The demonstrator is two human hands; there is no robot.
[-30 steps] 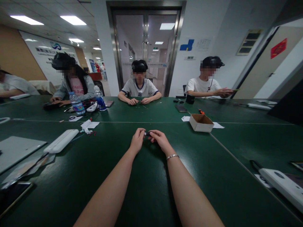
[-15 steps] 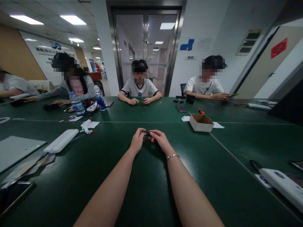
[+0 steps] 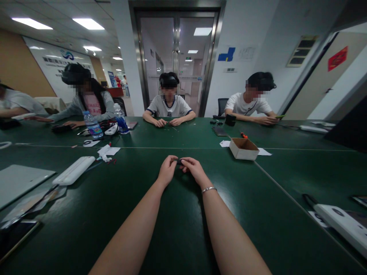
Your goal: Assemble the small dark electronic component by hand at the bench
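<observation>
Small dark object point(image 3: 179, 162) was black and short, roughly level; only its middle showed, the ends covered by fingers, fine detail too small to read. Location: between the two hands, mid-surface, just short of the cross seam point(image 3: 160, 148). Left hand point(image 3: 168, 168) pinched its left end, right hand point(image 3: 193, 167) its right end; hands close together, both clamped on it. Could not tell if it touched the green surface point(image 3: 180, 229).

Open green ran between the forearms and out to both sides. On the right, a slanting seam point(image 3: 266, 172) ran down from the cardboard box point(image 3: 243, 154), which stood beyond the hands, well apart. On the left, white paper point(image 3: 114, 151) and a white power strip point(image 3: 75, 170), also well apart. Past the cross seam, a seated person point(image 3: 169, 107) had both forearms over the far edge.
</observation>
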